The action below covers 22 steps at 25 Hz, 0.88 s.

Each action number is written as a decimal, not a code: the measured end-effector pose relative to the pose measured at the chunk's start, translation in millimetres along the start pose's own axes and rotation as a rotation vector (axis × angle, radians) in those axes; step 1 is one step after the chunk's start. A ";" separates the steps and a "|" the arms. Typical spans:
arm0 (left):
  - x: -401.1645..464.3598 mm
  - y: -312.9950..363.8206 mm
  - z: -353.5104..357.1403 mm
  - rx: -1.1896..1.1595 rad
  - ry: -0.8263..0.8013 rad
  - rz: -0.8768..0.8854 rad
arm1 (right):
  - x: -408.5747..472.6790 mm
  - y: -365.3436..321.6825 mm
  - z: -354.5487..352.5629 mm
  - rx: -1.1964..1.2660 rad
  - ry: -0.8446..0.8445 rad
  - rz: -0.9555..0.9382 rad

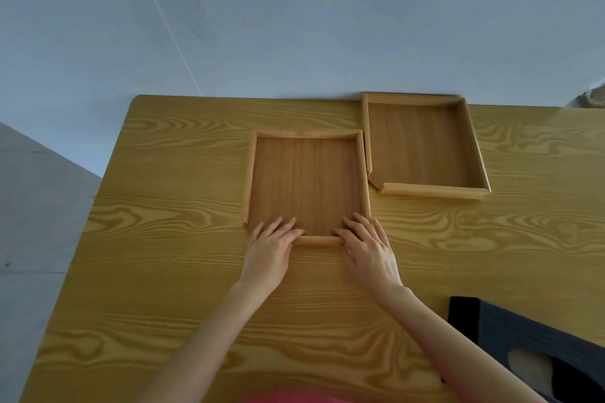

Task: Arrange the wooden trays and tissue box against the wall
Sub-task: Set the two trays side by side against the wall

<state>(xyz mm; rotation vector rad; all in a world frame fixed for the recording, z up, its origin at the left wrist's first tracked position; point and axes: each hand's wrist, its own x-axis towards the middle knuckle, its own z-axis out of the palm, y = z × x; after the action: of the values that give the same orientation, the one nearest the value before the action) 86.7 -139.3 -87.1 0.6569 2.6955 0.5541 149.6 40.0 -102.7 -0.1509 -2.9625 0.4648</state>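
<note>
Two wooden trays lie on the wooden table (163, 271). The right tray (471, 144) has its far rim against the white wall (294, 26). The left tray (250, 173) lies a little nearer to me, its far rim a short way off the wall, its right side touching the other tray. My left hand (271, 249) and my right hand (370, 249) rest on the near rim of the left tray, fingers curled over it onto the tray floor. A dark tissue box (510, 330) with an oval slot lies at the lower right, partly cut off by the frame.
The table's left edge runs diagonally at the left, with grey floor (39, 206) beyond it. A small grey object (589, 98) shows at the far right by the wall. Bare tabletop lies left of the trays and in front of me.
</note>
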 end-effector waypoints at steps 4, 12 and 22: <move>27.2 -2.3 -3.9 -0.006 0.016 -0.007 | 26.4 5.5 5.4 -0.017 -0.012 0.011; 72.5 -8.0 -10.5 0.002 0.055 -0.023 | 72.9 5.7 4.6 -0.111 -0.072 0.005; 95.9 -7.1 -20.1 0.012 0.036 -0.007 | 94.7 4.6 4.8 -0.140 -0.157 0.055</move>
<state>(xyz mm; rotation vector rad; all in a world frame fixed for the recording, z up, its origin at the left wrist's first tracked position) -4.8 -103.8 -92.1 0.6461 2.7354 0.5534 56.0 54.3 -97.2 -0.2204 -3.1527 0.2880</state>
